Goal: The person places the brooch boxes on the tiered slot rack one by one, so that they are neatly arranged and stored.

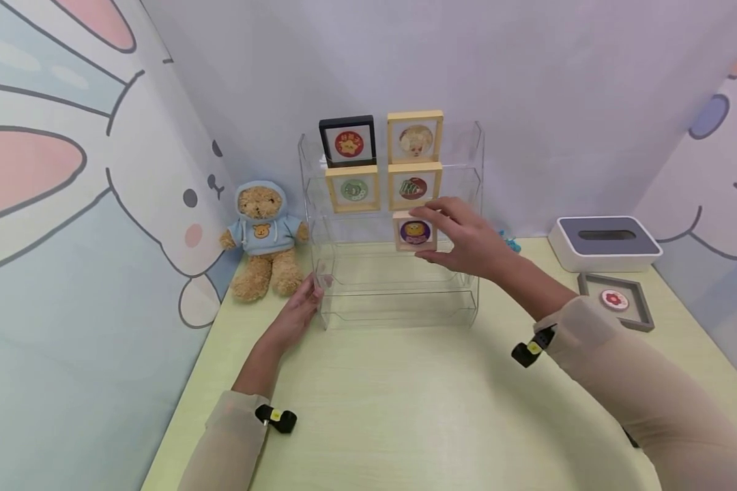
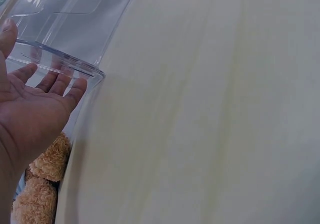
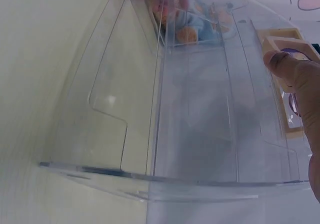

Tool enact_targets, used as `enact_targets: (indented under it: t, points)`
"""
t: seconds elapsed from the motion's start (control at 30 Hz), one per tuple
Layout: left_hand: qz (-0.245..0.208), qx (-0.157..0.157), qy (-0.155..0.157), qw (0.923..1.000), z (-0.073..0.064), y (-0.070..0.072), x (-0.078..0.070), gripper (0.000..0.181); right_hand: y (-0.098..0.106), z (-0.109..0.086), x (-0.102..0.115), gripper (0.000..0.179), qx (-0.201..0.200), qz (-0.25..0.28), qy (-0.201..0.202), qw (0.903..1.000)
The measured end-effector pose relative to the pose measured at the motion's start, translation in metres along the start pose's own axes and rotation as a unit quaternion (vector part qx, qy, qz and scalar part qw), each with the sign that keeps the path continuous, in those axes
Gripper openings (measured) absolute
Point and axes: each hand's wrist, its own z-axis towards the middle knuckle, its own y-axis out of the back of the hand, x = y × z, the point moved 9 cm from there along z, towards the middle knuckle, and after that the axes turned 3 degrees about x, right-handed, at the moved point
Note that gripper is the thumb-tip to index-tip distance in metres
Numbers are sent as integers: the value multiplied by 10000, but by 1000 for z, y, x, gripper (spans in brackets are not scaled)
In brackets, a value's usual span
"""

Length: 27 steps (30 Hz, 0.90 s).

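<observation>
My right hand (image 1: 467, 239) pinches a small pale-wood picture frame (image 1: 415, 232) with a purple round badge, thumb below and fingers above. It is in front of a clear acrylic tiered rack (image 1: 399, 300), just under a yellow frame with a red-and-green badge (image 1: 414, 187). In the right wrist view the thumb (image 3: 282, 66) presses on that frame's edge. My left hand (image 1: 297, 310) touches the rack's lower left side; in the left wrist view its fingers (image 2: 75, 91) are spread and loosely bent against the clear edge.
Upper tiers hold a black frame (image 1: 348, 142), a yellow frame with a cream badge (image 1: 415, 138) and one with a green badge (image 1: 353, 190). A teddy bear (image 1: 263, 235) sits left. At right are a tissue box (image 1: 605, 244), a grey frame (image 1: 615, 301) and a blue trinket (image 1: 511, 243).
</observation>
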Motion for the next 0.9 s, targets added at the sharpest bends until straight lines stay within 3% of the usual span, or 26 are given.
enact_targets:
  t: [0.27, 0.67, 0.9]
  points:
    - [-44, -65, 44, 10000, -1, 2, 2, 73, -24, 28, 12, 80, 170, 254, 48, 9995]
    - [-55, -32, -19, 10000, -1, 2, 1, 73, -61, 62, 18, 72, 422, -21, 315, 9986]
    - [-91, -10, -53, 9999, -1, -1, 0, 76, -69, 76, 19, 70, 628, -69, 220, 9978]
